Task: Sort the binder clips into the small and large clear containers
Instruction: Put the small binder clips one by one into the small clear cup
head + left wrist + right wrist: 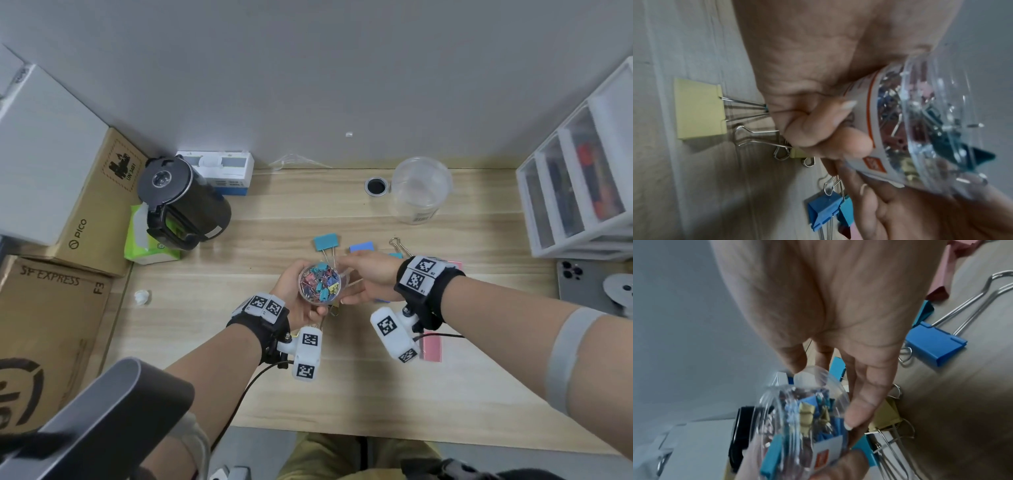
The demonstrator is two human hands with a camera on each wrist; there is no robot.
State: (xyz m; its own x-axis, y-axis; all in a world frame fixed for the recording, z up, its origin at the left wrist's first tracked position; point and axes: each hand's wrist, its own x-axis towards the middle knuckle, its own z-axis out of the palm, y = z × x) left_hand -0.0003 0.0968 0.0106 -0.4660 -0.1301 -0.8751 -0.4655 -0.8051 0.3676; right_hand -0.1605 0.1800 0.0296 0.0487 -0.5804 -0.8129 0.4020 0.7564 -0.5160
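The left hand (297,291) wraps around the small container (320,283), the right hand (368,274) touches its lid edge with loose fingers, and big clips (327,241) lie just behind toward the table's back edge

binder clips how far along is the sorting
Small ones look done: the small container is packed with little coloured clips. In hand: the left hand grips it while the right hand touches its rim. Left: the large container sits empty at the back, and big clips, like the teal one, lie on the desk.
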